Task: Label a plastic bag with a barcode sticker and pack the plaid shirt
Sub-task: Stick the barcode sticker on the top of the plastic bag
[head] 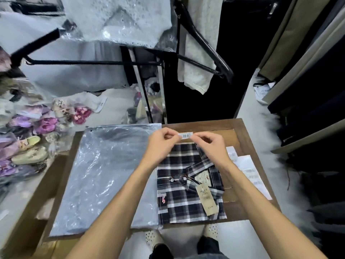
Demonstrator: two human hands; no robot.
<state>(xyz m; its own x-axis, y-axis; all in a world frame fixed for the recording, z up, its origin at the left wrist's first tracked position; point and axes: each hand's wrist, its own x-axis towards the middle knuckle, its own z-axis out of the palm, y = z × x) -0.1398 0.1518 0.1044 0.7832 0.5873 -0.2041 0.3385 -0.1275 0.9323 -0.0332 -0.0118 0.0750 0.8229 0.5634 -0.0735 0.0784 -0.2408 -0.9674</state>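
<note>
- Fingertips pinch both ends of the barcode sticker (185,135), and it hangs stretched between the two hands, up off the table.
- Left hand (162,142) has thumb and forefinger clamped on the sticker's left end, other fingers curled in.
- Right hand (209,143) grips the right end the same way, thumb and forefinger shut tight on it.
- Both hands hover just over the far edge of the plaid shirt (188,187), forearms reaching in across it.
- Plaid shirt lies folded flat on the wooden table (248,139), collar showing, a tan hang tag (207,200) resting on its front.
- Plastic bag (104,176) lies flat right beside the shirt on its left, edges touching or overlapping; I can't tell which.
- White paper slips (252,171) sit on the table to the shirt's right, near its edge.
- Beyond the shirt, black hangers (203,45) and a pale garment hang above the table's far side.
- Off past the bag, left of the shirt, a heap of bagged purple and cream shoes (31,139).
</note>
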